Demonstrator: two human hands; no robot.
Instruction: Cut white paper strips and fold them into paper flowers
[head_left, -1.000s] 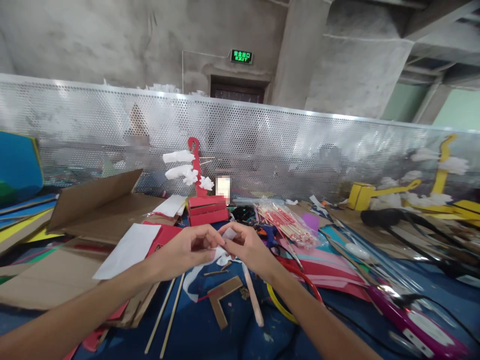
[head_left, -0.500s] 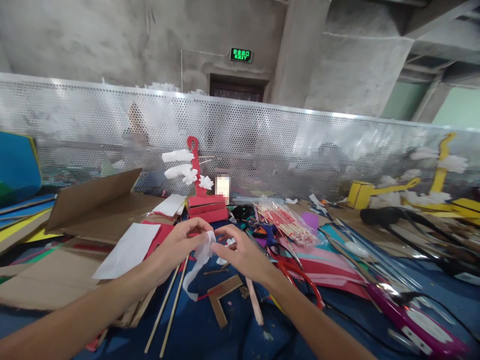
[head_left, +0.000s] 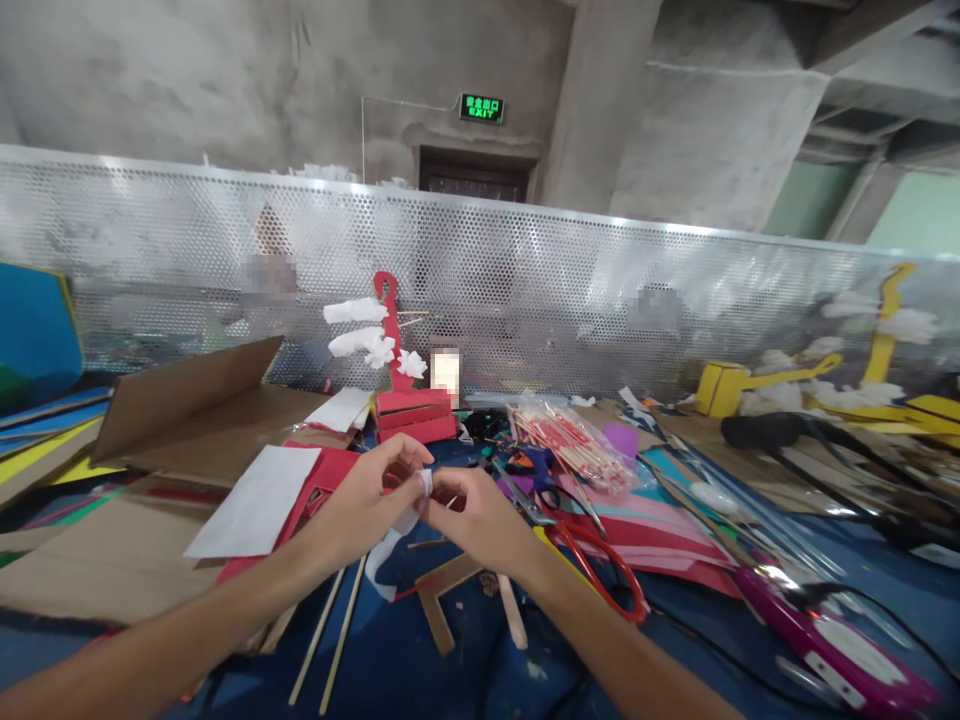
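Note:
Between my two hands is a thin strip of white paper (head_left: pixel 385 560), gathered at its upper end, its tail curling down to the table. My left hand (head_left: pixel 386 485) pinches the gathered end between thumb and fingers. From the other side, the fingertips of my right hand (head_left: pixel 466 505) close on the same end and partly cover it. Just behind the hands stands a red cardboard piece (head_left: pixel 400 372) with a hooked top, bearing white paper puffs (head_left: pixel 356 312), on a red block (head_left: pixel 415 417).
Red-handled scissors (head_left: pixel 600 575) lie right of my right hand, near a bag of sticks (head_left: pixel 577 440). Two wooden sticks (head_left: pixel 341 640) and an L-shaped cardboard piece (head_left: pixel 442 605) lie in front. A purple glue gun (head_left: pixel 832 645) is at right, a perforated metal screen (head_left: pixel 600 290) behind.
My fingers have closed in around the gathered end of the paper strip, and less of it shows. My right hand has shifted slightly, uncovering more of the scissors.

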